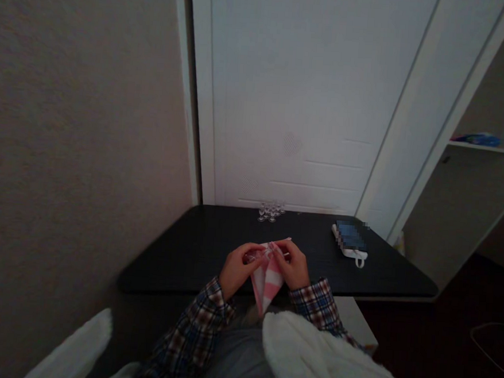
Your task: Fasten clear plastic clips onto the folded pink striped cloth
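A pink and white piece of cloth (271, 279) hangs in a cone shape, gathered at its top, over the front edge of the black table (187, 253). My left hand (240, 269) pinches the gathered top from the left, fingers closed on it. From the right, my right hand (293, 265) grips the same bunched top with thumb and fingers. The two hands nearly meet there. The fingertips and the folds between them are small and dim, so fine detail is hard to make out. The lower tip of the cloth points down toward my lap.
Several small clear pieces (271, 211) lie in a cluster at the table's back edge. A phone-like dark blue object (350, 235), partly blurred, rests on a white item with a loop (359, 259) at the right. A white panelled door (293, 100) stands behind; a wall (88, 114) borders the left.
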A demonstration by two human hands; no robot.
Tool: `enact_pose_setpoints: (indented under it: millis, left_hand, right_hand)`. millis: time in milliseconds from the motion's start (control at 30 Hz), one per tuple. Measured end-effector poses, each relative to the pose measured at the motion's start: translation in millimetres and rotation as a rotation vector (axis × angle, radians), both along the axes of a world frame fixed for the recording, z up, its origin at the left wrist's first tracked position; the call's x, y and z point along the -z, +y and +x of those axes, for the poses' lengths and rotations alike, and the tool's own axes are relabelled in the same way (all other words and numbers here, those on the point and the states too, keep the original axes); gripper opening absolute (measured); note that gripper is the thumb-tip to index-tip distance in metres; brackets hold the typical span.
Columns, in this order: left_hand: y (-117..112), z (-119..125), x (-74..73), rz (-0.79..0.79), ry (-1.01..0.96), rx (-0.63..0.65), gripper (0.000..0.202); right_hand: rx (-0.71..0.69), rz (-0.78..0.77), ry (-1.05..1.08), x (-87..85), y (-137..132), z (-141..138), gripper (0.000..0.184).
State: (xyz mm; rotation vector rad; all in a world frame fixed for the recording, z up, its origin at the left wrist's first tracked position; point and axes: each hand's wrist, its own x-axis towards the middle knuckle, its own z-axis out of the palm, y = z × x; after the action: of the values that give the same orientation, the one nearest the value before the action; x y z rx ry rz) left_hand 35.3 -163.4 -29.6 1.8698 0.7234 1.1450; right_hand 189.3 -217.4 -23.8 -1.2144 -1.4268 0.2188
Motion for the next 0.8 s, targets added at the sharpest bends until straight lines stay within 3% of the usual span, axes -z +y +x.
enact_pose_setpoints:
  millis: [467, 800]
  left_hand:
    - [0.3, -0.2, -1.4, -0.039, -0.025, 0.004, 0.024]
    - [1.2, -1.3, -2.6, 0.0, -0.035, -0.08, 0.025]
  right_hand:
    - [-0.112, -0.001, 0.025, -1.0, -1.4, 1.6, 0.025]
    - [-0.111, 0.003, -0.002, -0.2, -1.0, 2.5, 0.025]
